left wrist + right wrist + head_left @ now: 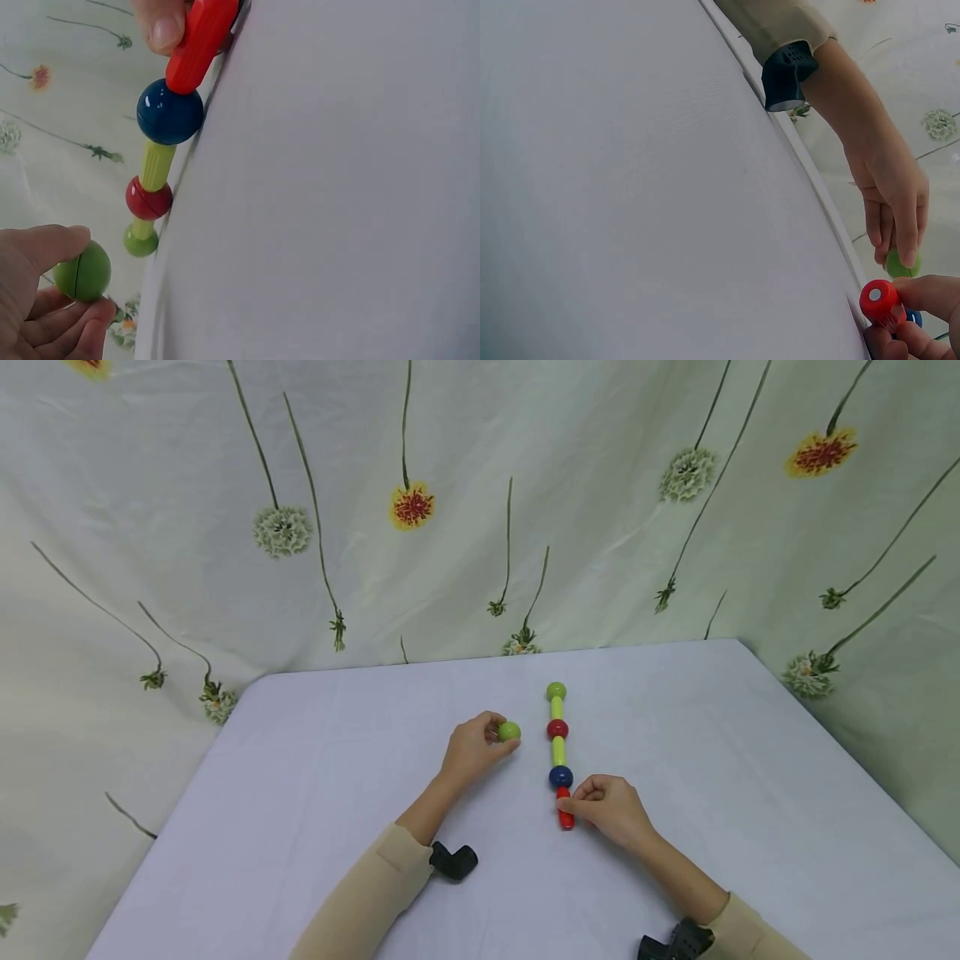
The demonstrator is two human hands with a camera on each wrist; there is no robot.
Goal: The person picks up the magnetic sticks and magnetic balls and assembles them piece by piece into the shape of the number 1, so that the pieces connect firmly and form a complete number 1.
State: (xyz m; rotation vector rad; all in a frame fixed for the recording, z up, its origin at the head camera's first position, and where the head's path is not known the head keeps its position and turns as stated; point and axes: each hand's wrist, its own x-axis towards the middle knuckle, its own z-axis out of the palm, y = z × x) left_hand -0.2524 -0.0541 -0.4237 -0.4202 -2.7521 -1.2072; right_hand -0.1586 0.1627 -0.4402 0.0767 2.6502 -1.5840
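Observation:
A straight chain of balls and rods lies on the white table. From its far end it runs green ball (556,691), yellow-green rod, dark red ball (557,729), yellow-green rod (558,751), blue ball (561,777), red rod (566,819). My right hand (611,810) pinches the red rod at the near end, its round end face with a pale disc showing in the right wrist view. Left of the chain, my left hand (474,746) holds a loose green ball (82,271) between thumb and fingers, apart from the chain.
A white cloth covers the table (300,827). Behind it hangs a pale curtain (600,543) printed with flowers and stems. Black wrist cameras (453,862) sit at both beige sleeves (375,893).

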